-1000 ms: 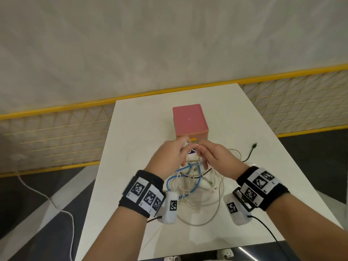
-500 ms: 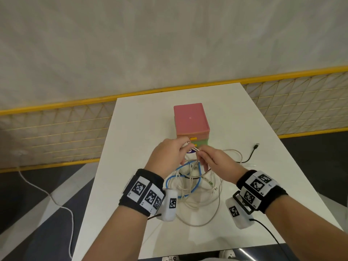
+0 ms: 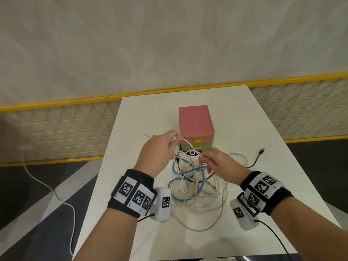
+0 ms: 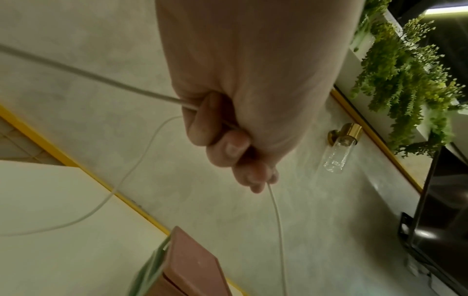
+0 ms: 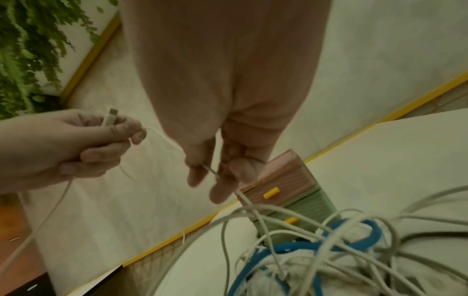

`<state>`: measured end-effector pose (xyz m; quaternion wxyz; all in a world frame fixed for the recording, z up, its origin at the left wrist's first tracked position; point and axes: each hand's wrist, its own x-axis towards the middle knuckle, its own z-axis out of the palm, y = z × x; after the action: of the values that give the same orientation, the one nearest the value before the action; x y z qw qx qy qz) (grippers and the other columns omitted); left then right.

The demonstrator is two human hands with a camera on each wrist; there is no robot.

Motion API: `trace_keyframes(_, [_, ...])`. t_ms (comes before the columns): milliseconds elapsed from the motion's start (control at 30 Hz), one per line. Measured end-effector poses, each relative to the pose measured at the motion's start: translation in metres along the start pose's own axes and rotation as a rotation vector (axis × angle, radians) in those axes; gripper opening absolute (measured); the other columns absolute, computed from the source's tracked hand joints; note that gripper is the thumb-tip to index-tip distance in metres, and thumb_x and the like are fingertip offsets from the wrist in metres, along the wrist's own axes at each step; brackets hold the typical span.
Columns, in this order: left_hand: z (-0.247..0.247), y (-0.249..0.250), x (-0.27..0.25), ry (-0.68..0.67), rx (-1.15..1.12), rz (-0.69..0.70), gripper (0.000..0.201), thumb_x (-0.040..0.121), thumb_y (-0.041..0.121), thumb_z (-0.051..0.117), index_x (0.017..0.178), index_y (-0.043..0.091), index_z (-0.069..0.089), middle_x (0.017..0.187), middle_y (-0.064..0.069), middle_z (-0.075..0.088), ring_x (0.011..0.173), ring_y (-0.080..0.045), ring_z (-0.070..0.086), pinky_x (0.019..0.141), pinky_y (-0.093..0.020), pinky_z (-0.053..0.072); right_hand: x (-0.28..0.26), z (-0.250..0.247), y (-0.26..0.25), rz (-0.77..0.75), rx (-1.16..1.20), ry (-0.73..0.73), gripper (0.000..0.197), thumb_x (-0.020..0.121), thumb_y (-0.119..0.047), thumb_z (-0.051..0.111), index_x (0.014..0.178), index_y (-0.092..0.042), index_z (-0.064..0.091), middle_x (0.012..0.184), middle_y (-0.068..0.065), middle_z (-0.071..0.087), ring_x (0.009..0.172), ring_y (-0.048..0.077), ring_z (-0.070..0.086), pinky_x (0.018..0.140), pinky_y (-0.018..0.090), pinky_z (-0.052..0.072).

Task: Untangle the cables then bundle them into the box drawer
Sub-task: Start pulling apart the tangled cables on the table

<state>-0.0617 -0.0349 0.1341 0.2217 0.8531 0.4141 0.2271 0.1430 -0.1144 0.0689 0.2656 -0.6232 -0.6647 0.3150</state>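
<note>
A tangle of white cables (image 3: 199,202) with a blue cable (image 3: 176,182) and a black cable (image 3: 253,162) lies on the white table (image 3: 131,119) before a small drawer box (image 3: 195,122), pink on top and green below, with yellow handles. My left hand (image 3: 160,149) grips the plug end of a white cable (image 5: 110,119) lifted left of the box. A short stretch of that cable (image 3: 188,145) runs to my right hand (image 3: 216,162), whose fingers (image 5: 197,176) pinch it just above the pile. In the left wrist view the fist (image 4: 228,140) is curled round the cable (image 4: 101,80).
A yellow-framed mesh fence (image 3: 56,129) runs behind the table, against a pale wall. A black plug (image 3: 262,151) lies at the table's right side. A white cord (image 3: 49,187) trails on the dark floor at the left. Hanging green plants (image 4: 405,70) show in the wrist views.
My left hand has pulled the white cable's plug end up and to the left, away from my right hand. The right hand stays at the pile, and the cable now spans between them.
</note>
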Motion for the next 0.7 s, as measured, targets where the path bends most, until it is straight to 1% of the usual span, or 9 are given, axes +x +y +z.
trace_keyframes(67, [-0.007, -0.010, -0.004, 0.035, 0.013, -0.035, 0.020, 0.100, 0.036, 0.047, 0.085, 0.027, 0.057, 0.053, -0.001, 0.060, 0.054, -0.019, 0.057, 0.064, -0.039, 0.053, 0.006, -0.006, -0.001, 0.003, -0.069, -0.050, 0.020, 0.099, -0.015, 0.045, 0.096, -0.008, 0.064, 0.098, -0.004, 0.043, 0.066, 0.006, 0.055, 0.065, 0.007, 0.043])
trace_keyframes(233, [-0.021, -0.031, -0.012, 0.267, -0.037, -0.126, 0.014, 0.100, 0.032, 0.047, 0.089, 0.028, 0.055, 0.051, 0.000, 0.058, 0.055, -0.021, 0.058, 0.060, -0.038, 0.050, 0.021, -0.029, -0.008, 0.026, -0.285, -0.184, 0.025, 0.098, -0.010, 0.041, 0.092, -0.007, 0.065, 0.090, -0.007, 0.049, 0.067, 0.003, 0.054, 0.062, 0.010, 0.045])
trace_keyframes(267, [-0.022, -0.032, -0.013, 0.252, -0.067, -0.145, 0.009, 0.100, 0.031, 0.047, 0.099, 0.029, 0.056, 0.052, 0.001, 0.061, 0.059, -0.018, 0.060, 0.064, -0.034, 0.051, 0.023, -0.031, -0.009, 0.024, -0.291, -0.177, 0.026, 0.098, -0.009, 0.040, 0.089, -0.009, 0.064, 0.091, -0.006, 0.052, 0.066, 0.007, 0.058, 0.061, 0.013, 0.046])
trace_keyframes(300, [-0.022, -0.029, -0.013, 0.195, -0.108, -0.166, 0.016, 0.101, 0.031, 0.047, 0.114, 0.033, 0.054, 0.054, 0.001, 0.064, 0.066, -0.013, 0.063, 0.070, -0.030, 0.051, 0.024, -0.032, -0.010, 0.024, -0.288, -0.165, 0.026, 0.098, -0.009, 0.039, 0.086, -0.011, 0.062, 0.090, -0.007, 0.054, 0.064, 0.009, 0.061, 0.057, 0.012, 0.046])
trace_keyframes(367, [-0.016, -0.020, -0.014, 0.016, -0.171, -0.176, 0.048, 0.100, 0.034, 0.048, 0.143, 0.047, 0.030, 0.060, 0.002, 0.069, 0.075, -0.005, 0.065, 0.079, -0.021, 0.048, 0.025, -0.031, -0.014, 0.017, -0.262, -0.147, 0.025, 0.098, -0.009, 0.039, 0.083, -0.011, 0.059, 0.082, -0.011, 0.055, 0.057, 0.009, 0.063, 0.049, 0.008, 0.041])
trace_keyframes(433, [-0.005, -0.007, -0.013, -0.102, -0.163, -0.130, 0.069, 0.099, 0.035, 0.050, 0.149, 0.053, 0.005, 0.063, 0.003, 0.070, 0.069, -0.003, 0.065, 0.079, -0.019, 0.049, 0.025, -0.028, -0.018, -0.021, -0.260, -0.138, 0.024, 0.098, -0.012, 0.040, 0.087, -0.009, 0.060, 0.082, -0.006, 0.058, 0.057, 0.010, 0.064, 0.050, 0.008, 0.041])
trace_keyframes(567, [0.013, 0.003, -0.010, -0.046, -0.208, -0.067, 0.097, 0.095, 0.027, 0.059, 0.144, 0.054, -0.021, 0.055, 0.003, 0.062, 0.059, -0.012, 0.066, 0.070, -0.029, 0.054, 0.018, -0.026, -0.020, -0.104, -0.271, -0.094, 0.021, 0.098, -0.011, 0.045, 0.095, -0.006, 0.065, 0.100, -0.005, 0.051, 0.065, -0.002, 0.054, 0.060, 0.007, 0.042])
trace_keyframes(633, [0.016, 0.003, -0.009, -0.052, -0.169, -0.029, 0.099, 0.094, 0.026, 0.061, 0.142, 0.059, -0.020, 0.057, -0.001, 0.060, 0.056, -0.015, 0.062, 0.065, -0.029, 0.052, 0.013, -0.028, -0.025, -0.126, -0.285, -0.091, 0.020, 0.098, -0.013, 0.043, 0.096, -0.009, 0.062, 0.097, -0.004, 0.053, 0.061, 0.000, 0.053, 0.059, 0.010, 0.044])
trace_keyframes(700, [0.019, 0.007, -0.010, -0.202, -0.088, 0.029, 0.079, 0.095, 0.030, 0.058, 0.147, 0.057, 0.006, 0.064, 0.000, 0.066, 0.053, -0.011, 0.058, 0.061, -0.027, 0.049, 0.009, -0.030, -0.033, -0.157, -0.290, -0.106, 0.016, 0.099, -0.016, 0.041, 0.098, -0.016, 0.057, 0.089, -0.003, 0.057, 0.056, 0.005, 0.055, 0.057, 0.019, 0.046])
